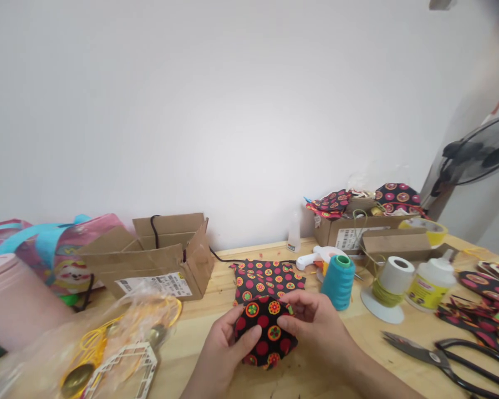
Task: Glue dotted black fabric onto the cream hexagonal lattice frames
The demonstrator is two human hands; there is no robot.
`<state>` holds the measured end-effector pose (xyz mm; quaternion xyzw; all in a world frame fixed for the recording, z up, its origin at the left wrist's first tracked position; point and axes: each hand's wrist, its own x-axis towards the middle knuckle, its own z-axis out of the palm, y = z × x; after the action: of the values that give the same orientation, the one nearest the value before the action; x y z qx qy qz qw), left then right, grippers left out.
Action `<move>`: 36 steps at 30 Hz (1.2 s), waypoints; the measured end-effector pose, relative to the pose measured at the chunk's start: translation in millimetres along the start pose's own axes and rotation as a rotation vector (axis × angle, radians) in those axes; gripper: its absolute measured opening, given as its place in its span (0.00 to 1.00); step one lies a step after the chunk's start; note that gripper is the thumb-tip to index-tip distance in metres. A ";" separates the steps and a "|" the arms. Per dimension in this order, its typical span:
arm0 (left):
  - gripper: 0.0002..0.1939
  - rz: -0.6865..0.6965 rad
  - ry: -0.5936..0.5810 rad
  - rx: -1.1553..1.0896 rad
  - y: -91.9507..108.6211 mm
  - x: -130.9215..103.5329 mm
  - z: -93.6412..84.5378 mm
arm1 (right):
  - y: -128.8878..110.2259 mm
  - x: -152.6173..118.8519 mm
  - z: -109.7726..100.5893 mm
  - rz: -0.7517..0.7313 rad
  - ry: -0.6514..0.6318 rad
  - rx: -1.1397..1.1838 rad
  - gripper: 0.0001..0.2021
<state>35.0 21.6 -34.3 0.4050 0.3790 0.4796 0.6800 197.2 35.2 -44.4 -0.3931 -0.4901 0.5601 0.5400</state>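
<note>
Two hands meet low in the head view over a wooden table (199,327), both clamped on a small dark cloth piece (266,332) printed with red and orange dots. The left hand (224,352) grips its left edge, thumb lying across the front. The right hand (316,324) pinches the upper right edge between thumb and fingers. The piece is held just above the table's near edge, rounded in outline.

Just behind it lies a flat cloth (268,280) of the same print. To its right stands a teal thread spool (338,281), then a white spool wound with yellow cord (388,288) and a white glue bottle (430,284). Black scissors (444,360) lie at the near right. An open cardboard box (158,257) sits at the left, with a crumpled clear plastic bag (120,343) in front of it.
</note>
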 end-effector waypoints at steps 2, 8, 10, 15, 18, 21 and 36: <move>0.15 -0.059 0.001 -0.074 2.3 -0.9 2.0 | -0.9 0.3 -1.0 -0.001 -0.013 0.006 0.13; 0.18 -0.051 0.042 -0.202 6.0 0.7 1.0 | -3.3 -1.1 -0.6 0.019 -0.093 0.031 0.21; 0.18 -0.035 0.024 -0.193 6.9 0.9 -0.3 | -1.8 -1.1 0.1 0.026 -0.113 0.036 0.20; 0.19 -0.010 0.005 -0.122 10.2 -1.4 -0.3 | 4.5 1.7 1.1 0.034 -0.122 0.041 0.15; 0.22 -0.036 0.043 -0.055 9.9 -1.7 1.2 | 6.5 5.5 -0.3 0.028 -0.075 0.043 0.16; 0.23 -0.057 0.080 -0.015 7.5 0.1 2.1 | 4.8 9.2 -2.6 0.022 -0.043 0.037 0.16; 0.08 -0.065 0.090 -0.175 4.7 4.5 1.8 | 4.9 3.1 2.2 0.029 -0.169 0.002 0.17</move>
<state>36.1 26.6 -30.0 0.3098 0.3786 0.5063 0.7102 193.6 38.3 -48.4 -0.3509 -0.5274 0.5998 0.4889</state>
